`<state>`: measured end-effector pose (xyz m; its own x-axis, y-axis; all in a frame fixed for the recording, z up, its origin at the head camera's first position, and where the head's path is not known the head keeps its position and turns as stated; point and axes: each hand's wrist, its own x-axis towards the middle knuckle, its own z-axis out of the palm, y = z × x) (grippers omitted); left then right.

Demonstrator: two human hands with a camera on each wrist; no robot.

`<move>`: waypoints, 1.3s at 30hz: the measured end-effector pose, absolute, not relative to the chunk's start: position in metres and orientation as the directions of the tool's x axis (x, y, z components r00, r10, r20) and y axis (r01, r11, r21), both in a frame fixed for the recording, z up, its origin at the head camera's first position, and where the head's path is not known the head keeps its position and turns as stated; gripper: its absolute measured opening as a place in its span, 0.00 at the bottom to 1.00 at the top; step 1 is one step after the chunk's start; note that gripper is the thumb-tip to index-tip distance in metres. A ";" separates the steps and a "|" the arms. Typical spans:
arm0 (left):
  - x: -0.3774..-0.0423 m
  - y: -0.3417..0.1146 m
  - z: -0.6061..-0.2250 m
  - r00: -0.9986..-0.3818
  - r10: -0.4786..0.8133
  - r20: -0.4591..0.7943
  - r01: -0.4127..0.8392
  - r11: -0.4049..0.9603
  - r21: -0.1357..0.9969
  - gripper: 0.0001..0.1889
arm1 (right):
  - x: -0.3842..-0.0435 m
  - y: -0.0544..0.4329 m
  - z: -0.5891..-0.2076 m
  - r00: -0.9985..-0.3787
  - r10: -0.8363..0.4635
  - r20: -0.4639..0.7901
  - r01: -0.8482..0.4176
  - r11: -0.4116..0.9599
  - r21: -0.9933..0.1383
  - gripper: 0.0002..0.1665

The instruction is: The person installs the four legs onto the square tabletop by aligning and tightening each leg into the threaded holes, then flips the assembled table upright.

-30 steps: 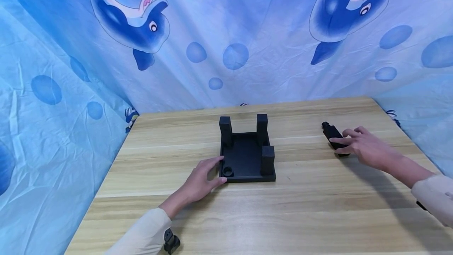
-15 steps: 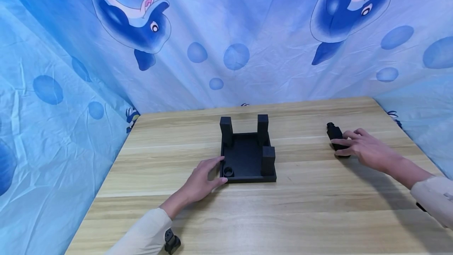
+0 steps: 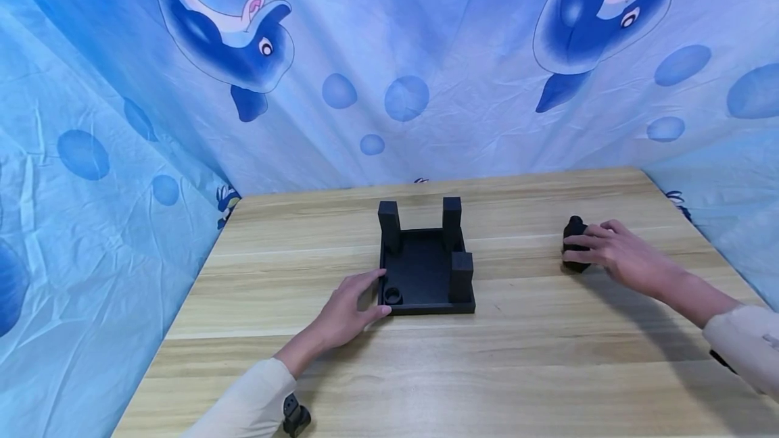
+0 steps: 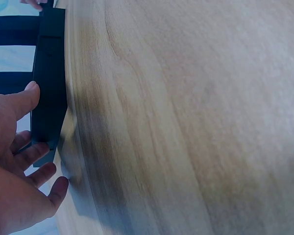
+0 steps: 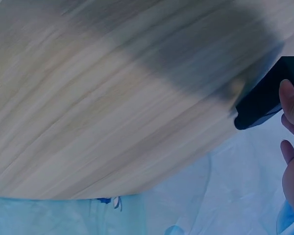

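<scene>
A square black base [image 3: 426, 308] with a raised rim lies on the table. Upright black posts rise at three of its corners, and a round socket [image 3: 393, 295] marks the near-left one. My left hand [image 3: 341, 309] touches that corner, index finger at the left side and thumb at the front edge. Off to the right, my right hand [image 3: 623, 255] grips a loose black post [image 3: 574, 228] with a narrower knobbed end pointing away. In the right wrist view the thumb presses on this post [image 5: 264, 98]; most of the other fingers are cut off there.
The wooden table [image 3: 292, 262] ends at the back against a blue curtain [image 3: 462, 134] printed with dolphins. More curtain hangs along the left and right sides. A black wrist-worn device [image 3: 296, 416] sits below the left sleeve.
The loose post has turned in my right hand, its knobbed end swinging rightward, and now looks shorter. That hand has shifted slightly left. The left hand and base stay in place.
</scene>
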<state>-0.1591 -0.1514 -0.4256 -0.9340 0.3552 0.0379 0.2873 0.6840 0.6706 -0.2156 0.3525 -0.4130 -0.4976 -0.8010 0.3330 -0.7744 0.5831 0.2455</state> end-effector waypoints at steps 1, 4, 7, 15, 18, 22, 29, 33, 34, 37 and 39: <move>-0.159 -0.151 -0.426 -0.935 0.354 0.037 0.286 0.685 0.671 0.35 | -0.216 0.351 -0.412 -0.491 -0.794 0.359 -0.777 0.585 0.232 0.36; -0.159 -0.151 -0.426 -0.936 0.351 0.037 0.283 0.685 0.671 0.35 | -0.216 0.343 -0.406 -0.475 -0.751 0.459 -0.780 0.601 0.175 0.15; -0.159 -0.150 -0.426 -0.937 0.348 0.034 0.279 0.685 0.673 0.35 | -0.215 0.335 -0.397 -0.510 -0.662 0.549 -0.766 0.640 0.060 0.23; -0.159 -0.151 -0.428 -0.936 0.349 0.033 0.281 0.691 0.666 0.35 | -0.205 0.313 -0.365 -0.807 -0.306 0.505 -0.554 0.687 -0.470 0.28; -0.160 -0.151 -0.428 -0.936 0.349 0.039 0.286 0.692 0.663 0.35 | -0.203 0.307 -0.357 -0.878 -0.218 0.425 -0.454 0.660 -0.599 0.25; -0.160 -0.151 -0.429 -0.935 0.351 0.038 0.287 0.693 0.661 0.35 | -0.202 0.303 -0.352 -0.915 -0.164 0.369 -0.384 0.638 -0.668 0.24; -0.161 -0.152 -0.428 -0.935 0.355 0.024 0.280 0.693 0.664 0.35 | -0.202 0.295 -0.343 -0.934 -0.129 0.332 -0.330 0.663 -0.672 0.23; -0.161 -0.152 -0.429 -0.933 0.357 0.030 0.286 0.690 0.665 0.36 | -0.201 0.287 -0.336 -0.944 -0.134 0.300 -0.311 0.664 -0.680 0.23; -0.162 -0.151 -0.429 -0.933 0.359 0.032 0.288 0.689 0.665 0.36 | -0.201 0.285 -0.335 -0.947 -0.137 0.290 -0.306 0.661 -0.685 0.24; -0.162 -0.151 -0.429 -0.932 0.361 0.033 0.291 0.690 0.663 0.36 | -0.201 0.279 -0.332 -0.949 -0.154 0.274 -0.306 0.649 -0.696 0.24; -0.162 -0.151 -0.428 -0.932 0.362 0.035 0.292 0.690 0.662 0.36 | -0.202 0.275 -0.330 -0.951 -0.166 0.261 -0.305 0.643 -0.702 0.24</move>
<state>-0.1617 -0.1512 -0.4283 -0.9316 0.3618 0.0347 0.2925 0.6896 0.6625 -0.2021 0.2747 -0.3298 -0.9510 -0.1659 0.2609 -0.3048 0.6435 -0.7021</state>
